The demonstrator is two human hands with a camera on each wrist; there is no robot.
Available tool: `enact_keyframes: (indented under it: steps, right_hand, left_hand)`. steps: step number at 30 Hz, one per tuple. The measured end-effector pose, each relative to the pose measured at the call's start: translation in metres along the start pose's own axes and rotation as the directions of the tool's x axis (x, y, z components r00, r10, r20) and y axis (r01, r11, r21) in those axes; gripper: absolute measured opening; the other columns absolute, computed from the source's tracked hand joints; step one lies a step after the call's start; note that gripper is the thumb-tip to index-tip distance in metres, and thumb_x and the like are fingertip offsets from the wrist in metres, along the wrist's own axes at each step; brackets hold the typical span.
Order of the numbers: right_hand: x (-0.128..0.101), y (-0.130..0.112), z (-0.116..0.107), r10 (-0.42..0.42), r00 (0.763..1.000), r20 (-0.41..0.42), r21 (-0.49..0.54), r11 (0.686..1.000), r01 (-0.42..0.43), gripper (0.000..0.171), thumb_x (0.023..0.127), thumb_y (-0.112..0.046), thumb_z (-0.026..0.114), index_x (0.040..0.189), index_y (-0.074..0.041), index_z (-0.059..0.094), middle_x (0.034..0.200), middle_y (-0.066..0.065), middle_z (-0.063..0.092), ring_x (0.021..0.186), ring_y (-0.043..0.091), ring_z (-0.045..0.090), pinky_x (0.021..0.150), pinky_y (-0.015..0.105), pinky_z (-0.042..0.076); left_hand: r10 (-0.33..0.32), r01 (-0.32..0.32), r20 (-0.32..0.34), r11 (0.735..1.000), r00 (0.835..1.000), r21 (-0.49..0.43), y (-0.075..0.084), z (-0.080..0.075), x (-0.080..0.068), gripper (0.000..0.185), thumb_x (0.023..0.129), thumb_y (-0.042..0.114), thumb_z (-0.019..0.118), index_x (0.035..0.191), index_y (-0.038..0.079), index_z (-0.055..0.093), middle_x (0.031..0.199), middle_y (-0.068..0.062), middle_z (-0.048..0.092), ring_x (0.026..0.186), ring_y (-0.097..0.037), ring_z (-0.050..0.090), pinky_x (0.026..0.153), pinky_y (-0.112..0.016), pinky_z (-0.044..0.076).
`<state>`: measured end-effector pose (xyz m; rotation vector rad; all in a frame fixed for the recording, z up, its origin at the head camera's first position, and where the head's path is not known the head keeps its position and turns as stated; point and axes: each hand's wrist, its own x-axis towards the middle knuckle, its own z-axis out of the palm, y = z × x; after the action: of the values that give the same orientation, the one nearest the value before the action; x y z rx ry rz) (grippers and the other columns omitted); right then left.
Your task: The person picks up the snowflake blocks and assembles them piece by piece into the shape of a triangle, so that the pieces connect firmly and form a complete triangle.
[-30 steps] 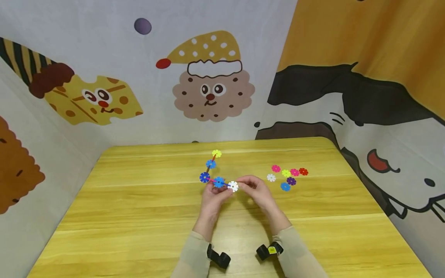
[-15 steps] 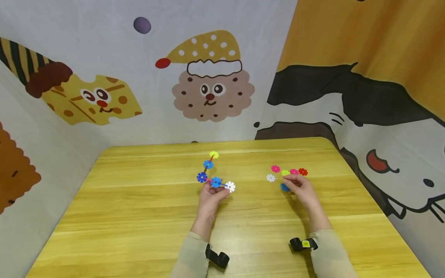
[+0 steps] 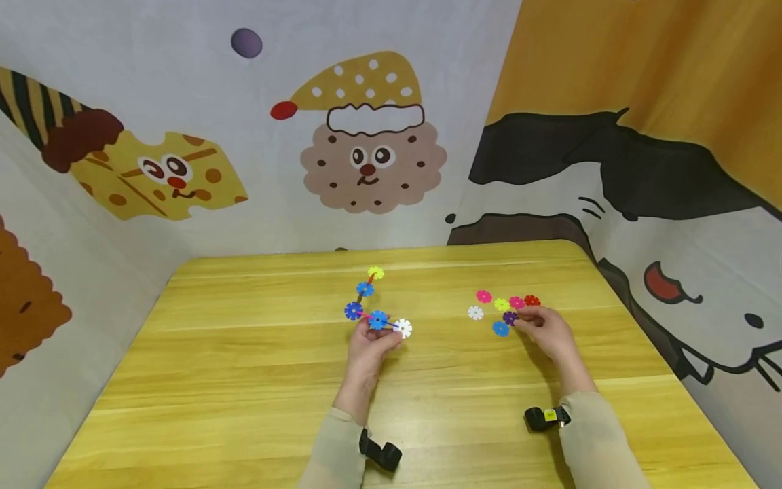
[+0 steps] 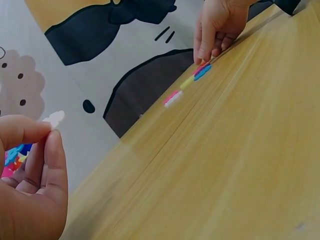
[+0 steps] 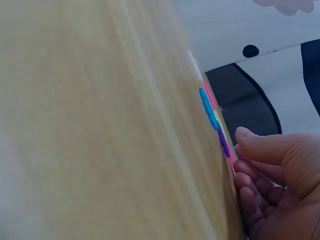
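Two hands are seen over a yellow wooden table [image 3: 244, 380]. A chain of joined discs [image 3: 374, 307] is held up by the left hand [image 3: 369, 348], whose thumb and fingers are pinched round its near end; a dark blue disc, light blue discs and a yellow-green disc at the far tip are linked by short red and pink pieces, and a white disc [image 3: 402, 328] sits at the right end. In the left wrist view the white disc [image 4: 55, 119] is seen nipped between thumb and fingertips. To the right of the chain, well apart from it, a cluster of loose discs is laid flat on the table: pink [image 3: 484, 296], white [image 3: 475, 312], yellow-green [image 3: 501, 304], a second pink [image 3: 516, 302], red [image 3: 532, 300], purple [image 3: 510, 317] and blue [image 3: 501, 329]. The right hand [image 3: 550, 333] is rested at the right side of this cluster, its fingers curled, with the fingertips [image 5: 245, 134] touching the purple disc [image 5: 224, 144]. Whether that disc is actually pinched cannot be told. Cartoon-printed cloth walls [image 3: 366, 156] are hung behind the table.
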<state>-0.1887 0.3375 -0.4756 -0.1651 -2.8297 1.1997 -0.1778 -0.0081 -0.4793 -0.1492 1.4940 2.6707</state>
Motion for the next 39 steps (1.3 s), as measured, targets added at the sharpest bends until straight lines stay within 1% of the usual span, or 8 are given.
enact_keyframes:
  steps: [9,14,17,21,27,30,34,39]
  right_hand:
    - [0.008,0.003,0.003,-0.060,0.998,-0.011,-0.061,0.996,0.059,0.034,0.091,-0.013,0.072,0.117,0.007,0.066,0.109,0.025,0.061,0.094,0.034,0.057,0.080,0.042,0.046]
    - [0.009,0.002,0.004,-0.053,0.999,-0.010,-0.088,0.995,0.052,0.032,0.091,-0.011,0.071,0.116,0.008,0.065,0.105,0.024,0.060,0.095,0.036,0.056,0.082,0.048,0.045]
    - [0.011,0.001,0.004,-0.037,0.999,0.008,-0.100,0.994,0.038,0.031,0.092,-0.011,0.070,0.115,0.009,0.063,0.102,0.021,0.059,0.093,0.034,0.054,0.079,0.045,0.045]
    - [0.010,0.001,0.004,-0.009,1.000,0.016,-0.062,0.998,0.010,0.030,0.092,-0.008,0.069,0.114,0.009,0.060,0.102,0.022,0.058,0.092,0.033,0.053,0.075,0.038,0.044]
    - [0.003,0.005,0.005,0.037,0.999,-0.031,0.027,0.999,-0.037,0.029,0.094,-0.005,0.066,0.119,0.004,0.053,0.103,0.020,0.057,0.090,0.028,0.050,0.076,0.036,0.042]
    - [0.000,0.009,0.005,0.028,0.998,-0.061,0.034,0.999,-0.026,0.027,0.096,-0.003,0.063,0.120,0.001,0.053,0.100,0.017,0.057,0.089,0.027,0.050,0.075,0.035,0.041]
    - [-0.004,0.009,0.006,0.006,0.997,-0.078,0.059,0.998,-0.002,0.024,0.097,-0.003,0.061,0.120,0.000,0.055,0.103,0.018,0.059,0.091,0.027,0.051,0.076,0.033,0.043]
    - [-0.010,-0.001,0.010,0.014,0.994,-0.104,0.126,0.992,-0.001,0.023,0.097,-0.005,0.063,0.118,0.002,0.057,0.106,0.020,0.063,0.092,0.021,0.055,0.076,0.024,0.046]
  left_hand:
    - [0.001,-0.001,0.006,1.000,1.000,-0.004,0.001,0.000,0.000,0.040,0.076,-0.021,0.064,0.111,-0.008,0.052,0.079,-0.003,0.063,0.068,-0.012,0.061,0.064,-0.024,0.056]
    - [-0.001,0.001,0.004,1.000,1.000,-0.002,0.001,0.000,0.000,0.040,0.076,-0.020,0.064,0.111,-0.006,0.052,0.079,-0.003,0.063,0.068,-0.012,0.062,0.065,-0.024,0.056]
    - [-0.007,0.007,-0.001,1.000,1.000,0.000,0.001,0.000,0.000,0.039,0.077,-0.020,0.064,0.110,-0.004,0.051,0.079,-0.003,0.062,0.068,-0.012,0.061,0.065,-0.024,0.056]
    - [-0.010,0.010,-0.010,1.000,1.000,-0.003,0.002,-0.001,0.000,0.038,0.077,-0.019,0.064,0.110,-0.004,0.051,0.079,-0.003,0.063,0.068,-0.012,0.062,0.065,-0.024,0.056]
    - [-0.008,0.008,0.003,1.000,1.000,-0.008,0.003,0.000,-0.001,0.039,0.077,-0.017,0.067,0.111,-0.006,0.052,0.082,-0.005,0.064,0.069,-0.014,0.063,0.066,-0.026,0.056]
    - [-0.005,0.005,0.009,1.000,1.000,-0.016,0.003,0.000,-0.001,0.038,0.077,-0.016,0.067,0.111,-0.005,0.052,0.082,-0.006,0.064,0.069,-0.014,0.063,0.067,-0.026,0.057]
    - [-0.006,0.006,0.004,1.000,1.000,-0.014,0.003,0.000,-0.001,0.037,0.077,-0.016,0.067,0.110,-0.006,0.053,0.083,-0.007,0.065,0.069,-0.014,0.063,0.067,-0.027,0.057]
    - [-0.006,0.006,0.003,1.000,1.000,-0.010,0.003,0.001,-0.001,0.035,0.078,-0.016,0.067,0.109,-0.006,0.054,0.081,-0.006,0.065,0.069,-0.014,0.063,0.067,-0.027,0.057]
